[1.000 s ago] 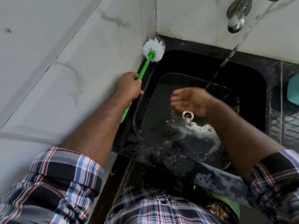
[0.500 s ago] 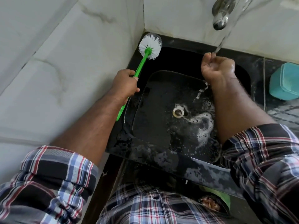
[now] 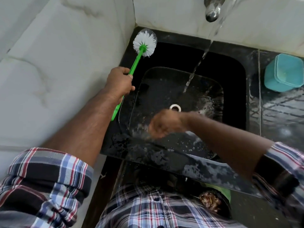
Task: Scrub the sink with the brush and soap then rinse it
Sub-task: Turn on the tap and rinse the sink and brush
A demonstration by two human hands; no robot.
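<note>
a teal tub (image 3: 283,72) with a lid sits on the wet black counter (image 3: 278,111) to the right, near the back wall. white marble-look tiles (image 3: 54,71) cover the left wall and the back wall (image 3: 256,22). low in the frame, beneath the counter's front edge, a dark bowl (image 3: 212,201) holds brownish scraps, with something green (image 3: 222,191) just behind it

White marble-veined wall tiles (image 3: 54,66) meet in a corner above the wet black counter (image 3: 278,112), in soft daylight.
</note>
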